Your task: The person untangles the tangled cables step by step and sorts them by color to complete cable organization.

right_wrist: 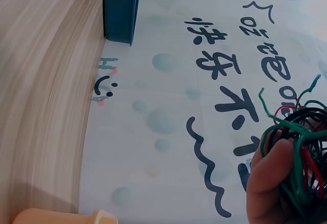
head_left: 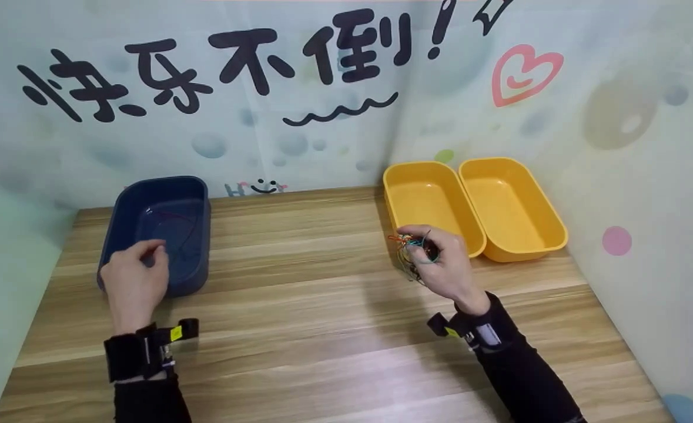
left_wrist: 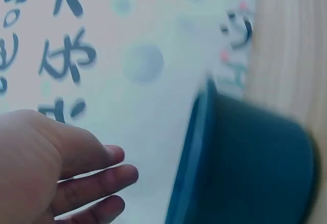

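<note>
My left hand [head_left: 134, 285] hovers over the near part of a dark blue bin [head_left: 201, 252], its fingers loosely bent. In the left wrist view, the fingertips [left_wrist: 125, 174] hold nothing and stand apart from the bin's side. Inside the bin lies a thin dark red wire [head_left: 192, 225]. My right hand [head_left: 447, 267] grips a tangled bundle of thin wires [right_wrist: 301, 132], green, black and red, near the front-left corner of the left yellow bin [head_left: 391, 200]. Loose wire ends stick out around the fingers; part of the bundle is hidden in the palm.
A second yellow bin [head_left: 525, 254] stands against the first one's right side. All the bins rest on a wood-grain table [head_left: 299, 294], with a printed backdrop [head_left: 299, 141] behind and to the sides. Each wrist wears a black strap with a small camera [head_left: 188, 328].
</note>
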